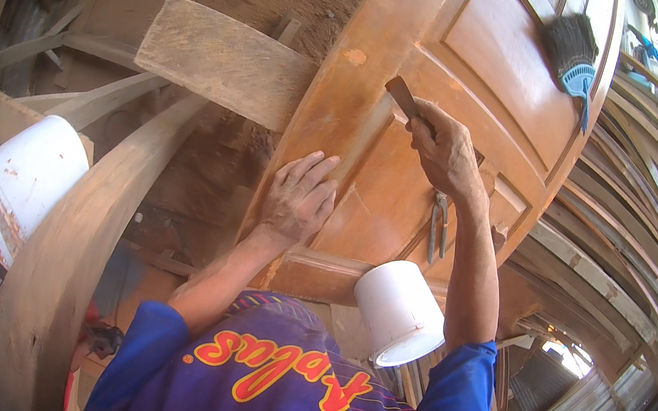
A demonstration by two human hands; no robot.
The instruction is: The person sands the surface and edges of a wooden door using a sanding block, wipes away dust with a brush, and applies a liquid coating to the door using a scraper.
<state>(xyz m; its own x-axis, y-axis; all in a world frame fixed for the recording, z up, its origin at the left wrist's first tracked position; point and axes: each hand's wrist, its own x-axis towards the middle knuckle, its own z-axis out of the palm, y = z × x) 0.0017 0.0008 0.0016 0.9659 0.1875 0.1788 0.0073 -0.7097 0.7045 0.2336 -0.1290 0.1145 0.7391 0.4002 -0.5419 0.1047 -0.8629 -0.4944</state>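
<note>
A brown panelled wooden door (362, 210) lies in front of me, its surface patchy and dusty. My left hand (301, 193) rests flat on the door's left border, fingers stretched out and holding nothing. Above the door's middle, my right hand (448, 147) is closed around a flat, dark brown strip (401, 96), perhaps a scraper. The strip's free end points up and left; the hand hides its other end. Metal pincers (439, 225) lie on the door beside my right forearm. Farther up, at the right edge, lies a brush (572, 59) with black bristles and a light blue base.
A white bucket (394, 307) stands at the door's near end, close to my body. Another white bucket (35, 173) is at far left, by a curved timber (78, 254). A thick plank (223, 60) juts out left of the door. Stacked boards (624, 197) line the right side.
</note>
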